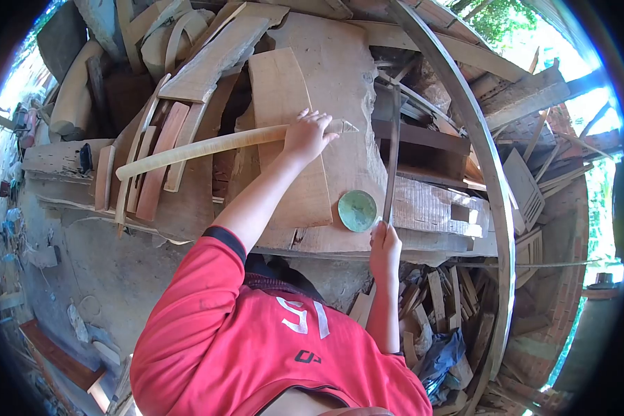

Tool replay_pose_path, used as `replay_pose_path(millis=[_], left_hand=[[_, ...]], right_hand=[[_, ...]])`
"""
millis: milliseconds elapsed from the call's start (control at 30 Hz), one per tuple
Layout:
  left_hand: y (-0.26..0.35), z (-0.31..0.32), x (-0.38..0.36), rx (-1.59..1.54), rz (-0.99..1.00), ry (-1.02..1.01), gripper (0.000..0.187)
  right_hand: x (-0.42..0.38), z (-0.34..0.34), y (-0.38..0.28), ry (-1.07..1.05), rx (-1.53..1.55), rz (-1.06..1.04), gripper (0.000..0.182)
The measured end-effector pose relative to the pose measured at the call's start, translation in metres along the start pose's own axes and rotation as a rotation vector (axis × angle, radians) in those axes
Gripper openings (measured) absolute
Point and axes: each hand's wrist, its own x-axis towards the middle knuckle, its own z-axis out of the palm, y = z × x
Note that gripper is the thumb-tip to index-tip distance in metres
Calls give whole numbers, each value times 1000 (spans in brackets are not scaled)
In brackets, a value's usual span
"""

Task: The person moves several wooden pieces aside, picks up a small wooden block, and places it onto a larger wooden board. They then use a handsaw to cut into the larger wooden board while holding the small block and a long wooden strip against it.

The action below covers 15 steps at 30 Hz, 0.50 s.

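Observation:
My left hand (308,136) is closed over the right part of a long, pale, slightly curved wooden piece (208,147), whose tapered end shows just past my fingers. Beneath it lies a wide light board (284,90) on the workbench. In my right hand (385,239), at the bench's front edge, is the lower end of a long, dark, narrow tool (394,152) that points away from me. A round green bowl (358,211) stands between my two hands, near the front edge; it touches neither hand.
Reddish and pale wood strips (161,161) lie left on the bench. A long curved beam (489,159) arches along the right side. Scrap wood (457,298) and a dark blue plastic bag (442,360) lie on the floor at right.

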Motion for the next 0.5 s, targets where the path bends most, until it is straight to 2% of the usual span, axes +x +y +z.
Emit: replay_pose_path(millis=[67,200,267,300,367,500], left_hand=[[7,4,-8,-54,-1,98,36],[10,-2,-14,-39,67,165,31],[12,-10,-7,-96,-78,-82,28],[12,-9,-7,-99,-74,-79,28],[9,-6,-8,-106,55,130,28],[7,2,-14,-66,48,142,28]], right_hand=[[-1,-1,-3,33,59,-19,35],[-1,1,3,-11,65,-32,34],[-2,1,5,-33,25,-54,33],[-3,1,4,-31,19,-84,32],[-3,-1,7,-42,1,-79,31],[-7,-7,6,-38,-16,-122,33]])
